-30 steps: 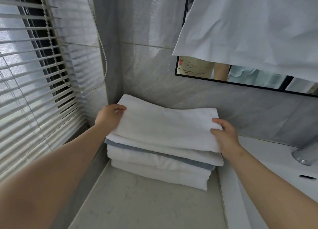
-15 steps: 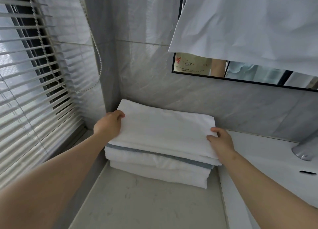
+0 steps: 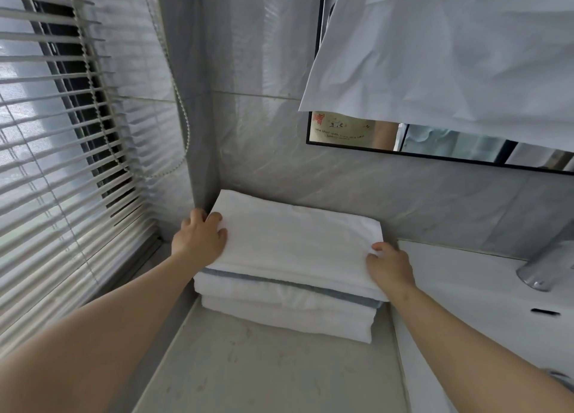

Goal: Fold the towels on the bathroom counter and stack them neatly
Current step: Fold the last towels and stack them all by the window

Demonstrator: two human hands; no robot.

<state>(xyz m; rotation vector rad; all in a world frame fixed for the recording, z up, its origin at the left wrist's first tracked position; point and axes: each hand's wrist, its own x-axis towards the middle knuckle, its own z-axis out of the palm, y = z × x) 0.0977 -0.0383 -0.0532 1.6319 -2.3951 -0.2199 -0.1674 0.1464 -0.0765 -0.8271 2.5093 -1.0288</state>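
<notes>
A stack of folded white towels (image 3: 285, 316) sits on the pale stone counter (image 3: 264, 375), pushed into the corner against the tiled wall. One towel in the stack shows a grey-blue band (image 3: 279, 283). The top towel (image 3: 295, 242) lies flat on the stack. My left hand (image 3: 198, 242) grips its left edge, thumb on top. My right hand (image 3: 389, 266) holds its right front corner with curled fingers.
Slatted window blinds (image 3: 62, 164) with a bead cord (image 3: 177, 102) fill the left side. A white sink basin (image 3: 481, 304) and chrome faucet (image 3: 540, 266) lie to the right. Above, a white cloth (image 3: 450, 55) hangs over a black-framed mirror (image 3: 435, 139).
Both hands have eased the top towel back toward the corner, and it now lies squarer on the stack. My left hand has shifted further along its left edge.
</notes>
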